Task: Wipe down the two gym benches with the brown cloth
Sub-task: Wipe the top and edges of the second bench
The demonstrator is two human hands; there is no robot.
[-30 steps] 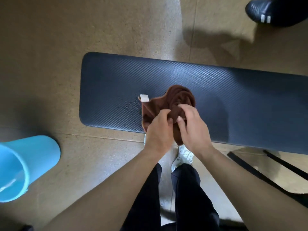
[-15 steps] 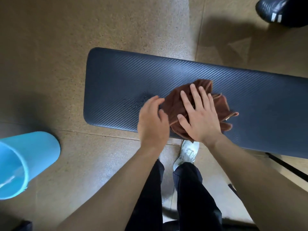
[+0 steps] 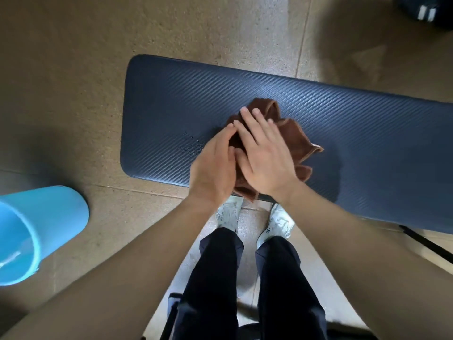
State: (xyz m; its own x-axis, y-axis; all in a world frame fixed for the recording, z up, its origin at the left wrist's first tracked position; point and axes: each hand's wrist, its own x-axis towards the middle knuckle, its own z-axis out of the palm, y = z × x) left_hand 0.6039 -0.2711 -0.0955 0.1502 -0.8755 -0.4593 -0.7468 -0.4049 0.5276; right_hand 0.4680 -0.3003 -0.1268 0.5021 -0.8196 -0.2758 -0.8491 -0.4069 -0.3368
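A dark blue gym bench pad with a ribbed surface lies across the view. A crumpled brown cloth sits on the pad near its front edge. My right hand lies flat on top of the cloth, fingers spread, pressing it down. My left hand is right beside it, fingers together, with the fingertips on the cloth's left edge. A patch of small water drops shows on the pad just left of my hands. Only one bench is in view.
A light blue bucket stands on the floor at the left, below the bench's end. My white shoes are by the bench's front edge. Black bench legs run at the lower right. Another person's dark shoe is at the top right.
The cloth went from bunched up in both hands to pressed down on the pad. My right hand flattened on it and my left hand closed in against its left edge.
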